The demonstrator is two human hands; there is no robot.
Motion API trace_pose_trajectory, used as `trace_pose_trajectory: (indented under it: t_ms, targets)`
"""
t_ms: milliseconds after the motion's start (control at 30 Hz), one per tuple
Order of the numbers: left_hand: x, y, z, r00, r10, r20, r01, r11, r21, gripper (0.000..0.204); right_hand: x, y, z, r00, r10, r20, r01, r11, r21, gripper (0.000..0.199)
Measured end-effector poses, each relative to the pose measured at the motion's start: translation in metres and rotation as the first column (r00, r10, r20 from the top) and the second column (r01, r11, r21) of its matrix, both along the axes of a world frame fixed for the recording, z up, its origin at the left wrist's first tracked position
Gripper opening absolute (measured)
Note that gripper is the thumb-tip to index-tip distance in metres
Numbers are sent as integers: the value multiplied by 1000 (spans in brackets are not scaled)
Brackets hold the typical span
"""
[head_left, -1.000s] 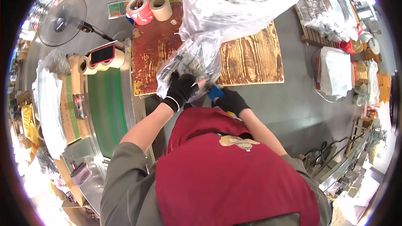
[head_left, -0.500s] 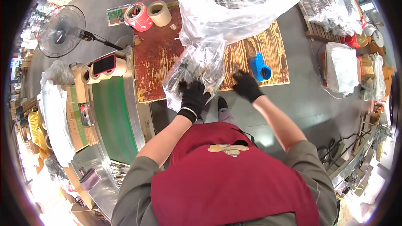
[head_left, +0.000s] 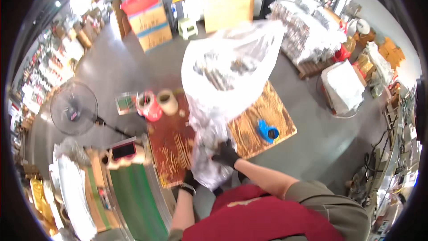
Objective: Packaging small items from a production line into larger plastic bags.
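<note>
Hands both in black gloves, working on large clear plastic bag stuffed w/ small dark packets (head_left: 227, 71). Bag upright on low wooden table (head_left: 267, 107) w/ worn reddish-brown and yellow top, bulging wide above table's far edge, narrowing to crumpled neck hanging over near edge. Right hand (head_left: 226, 154) clenched on crumpled neck approx mid-table at near edge, fingers wrapped into plastic. Left hand (head_left: 191, 183) lower, just off near edge toward near-left corner, touching bottom of same crumpled plastic; grip partly hidden by bag, can't tell whether fingers closed on it.

Blue handheld tape dispenser (head_left: 267, 131) lying near table's near-right corner, well apart from bag and hands. Red tape roll (head_left: 148, 105) and beige tape roll (head_left: 167, 101) side by side, touching, at far-left corner. Green conveyor belt (head_left: 138, 205) w/ metal frame just left of table. Black floor fan (head_left: 73, 114) further left on grey floor. Stacked cardboard boxes (head_left: 149, 24) beyond table's far side. White sack (head_left: 342, 87) on floor, right of table, apart.
</note>
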State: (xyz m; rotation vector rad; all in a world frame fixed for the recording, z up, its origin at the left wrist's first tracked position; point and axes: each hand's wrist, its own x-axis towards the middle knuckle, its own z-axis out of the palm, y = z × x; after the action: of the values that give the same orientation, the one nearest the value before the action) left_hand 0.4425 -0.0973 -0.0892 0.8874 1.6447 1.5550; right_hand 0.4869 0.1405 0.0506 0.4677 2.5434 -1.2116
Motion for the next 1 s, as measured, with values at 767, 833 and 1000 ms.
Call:
trace_pose_trajectory:
  t_ms: [767,833,1000]
  targets:
    - [-253,226,389,615,472,-632,-424,873,240,39,97,264,332,-47,-660,-750,337,696,-634,35]
    - [-312,236,351,542,399,-740,-639,767,-54,66,19,243,345,125,-572,-810,479,750,-456,29]
    - [-354,298,322,949,214,-231,-267,936,-230,40,-58,262,313,602,-464,-650,-110,758,-643,30]
